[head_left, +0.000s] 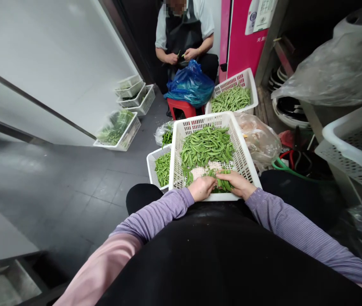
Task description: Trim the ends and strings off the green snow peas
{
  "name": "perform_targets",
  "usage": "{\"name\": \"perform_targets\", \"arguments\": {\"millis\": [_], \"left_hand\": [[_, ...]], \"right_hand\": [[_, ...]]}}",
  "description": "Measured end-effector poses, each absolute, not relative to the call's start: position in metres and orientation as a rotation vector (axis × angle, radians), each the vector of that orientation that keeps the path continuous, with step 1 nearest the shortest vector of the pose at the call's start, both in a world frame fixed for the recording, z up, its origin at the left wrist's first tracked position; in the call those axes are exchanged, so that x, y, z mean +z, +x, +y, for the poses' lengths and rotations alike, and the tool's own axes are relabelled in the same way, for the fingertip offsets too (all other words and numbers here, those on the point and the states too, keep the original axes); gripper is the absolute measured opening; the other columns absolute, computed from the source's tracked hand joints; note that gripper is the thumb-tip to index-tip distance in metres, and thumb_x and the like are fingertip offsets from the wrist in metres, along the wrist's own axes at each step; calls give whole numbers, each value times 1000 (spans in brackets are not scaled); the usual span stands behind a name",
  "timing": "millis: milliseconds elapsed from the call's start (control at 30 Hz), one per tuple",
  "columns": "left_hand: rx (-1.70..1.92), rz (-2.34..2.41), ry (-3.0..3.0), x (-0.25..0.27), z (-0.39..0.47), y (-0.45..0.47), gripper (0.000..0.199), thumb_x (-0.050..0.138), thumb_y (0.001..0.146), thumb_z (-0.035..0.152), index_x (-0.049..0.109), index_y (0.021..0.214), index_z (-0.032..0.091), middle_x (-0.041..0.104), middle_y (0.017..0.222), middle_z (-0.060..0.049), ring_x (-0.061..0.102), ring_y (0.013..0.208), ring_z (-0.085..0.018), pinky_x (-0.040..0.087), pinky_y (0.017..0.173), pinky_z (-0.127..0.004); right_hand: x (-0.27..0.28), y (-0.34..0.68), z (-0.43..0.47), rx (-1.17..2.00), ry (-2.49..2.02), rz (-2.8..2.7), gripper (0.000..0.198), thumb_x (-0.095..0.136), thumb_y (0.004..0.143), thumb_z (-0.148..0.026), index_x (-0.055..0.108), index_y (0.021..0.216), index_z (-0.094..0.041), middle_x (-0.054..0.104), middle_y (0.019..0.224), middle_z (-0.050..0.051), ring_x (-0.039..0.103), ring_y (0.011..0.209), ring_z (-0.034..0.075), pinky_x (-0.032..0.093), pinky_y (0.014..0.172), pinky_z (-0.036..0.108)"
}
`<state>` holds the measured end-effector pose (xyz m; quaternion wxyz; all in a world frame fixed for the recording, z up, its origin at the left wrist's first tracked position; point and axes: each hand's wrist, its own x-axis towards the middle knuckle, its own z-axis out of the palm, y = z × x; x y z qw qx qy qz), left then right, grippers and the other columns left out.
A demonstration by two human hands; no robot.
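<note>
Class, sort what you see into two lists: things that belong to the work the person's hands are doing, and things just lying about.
In use:
left hand and right hand among the green pods
white basket on the lap, holding those pods
small basket of pods beside it

Lying about:
blue bag on the red stool
stacked baskets by the wall
clear plastic bag

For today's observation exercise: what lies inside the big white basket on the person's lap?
The white basket holds a heap of green pea pods. Both hands, left hand and right hand, rest on pods at its near edge. Anything beneath the heap is covered.
</note>
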<state>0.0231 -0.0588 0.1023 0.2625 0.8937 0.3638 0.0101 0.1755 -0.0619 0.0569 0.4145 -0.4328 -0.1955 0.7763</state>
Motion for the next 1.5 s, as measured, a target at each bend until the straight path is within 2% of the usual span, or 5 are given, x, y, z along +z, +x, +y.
{"name": "perform_targets", "arguments": {"millis": [433, 800, 1000, 1200, 1500], "left_hand": [[46, 1240, 2579, 103, -32, 9, 40, 37, 81, 19, 40, 120, 15, 42, 120, -10, 48, 102, -16, 42, 85, -25], [-493, 981, 2201, 128, 6, 39, 10, 51, 72, 16, 60, 71, 11, 57, 66, -5, 55, 74, -13, 43, 78, -25], [-55, 1186, 1693, 96, 24, 36, 33, 29, 85, 23, 54, 99, 6, 55, 69, -4, 50, 52, -6, 46, 54, -20], [-392, 1432, 2207, 51, 23, -11, 55, 48, 70, 7, 46, 122, 21, 42, 120, -11, 53, 98, -16, 40, 89, -27], [-637, 1424, 2193, 5, 23, 35, 36, 35, 82, 32, 57, 101, 11, 57, 99, -15, 56, 93, -21, 44, 82, -32]], "right_hand": [[61, 182, -58, 1960, -1135, -745, 41, 77, 41, -27, 56, 72, -11, 55, 62, 3, 50, 51, 14, 43, 42, 25], [70, 187, -47, 1258, -1517, -1683, 16, 67, 58, -25, 63, 70, -15, 57, 63, -1, 48, 61, 12, 35, 60, 22], [86, 197, -35, 909, -1420, -973, 16, 63, 62, -25, 59, 72, -14, 56, 67, 0, 47, 57, 10, 38, 55, 22], [90, 222, -19, 1270, -1139, -126, 10, 52, 66, -18, 48, 74, -15, 57, 77, 2, 57, 65, 14, 49, 59, 28], [83, 212, -17, 1522, -1117, -266, 25, 64, 54, -19, 53, 75, -15, 50, 64, -3, 53, 57, 10, 52, 58, 25]]}}
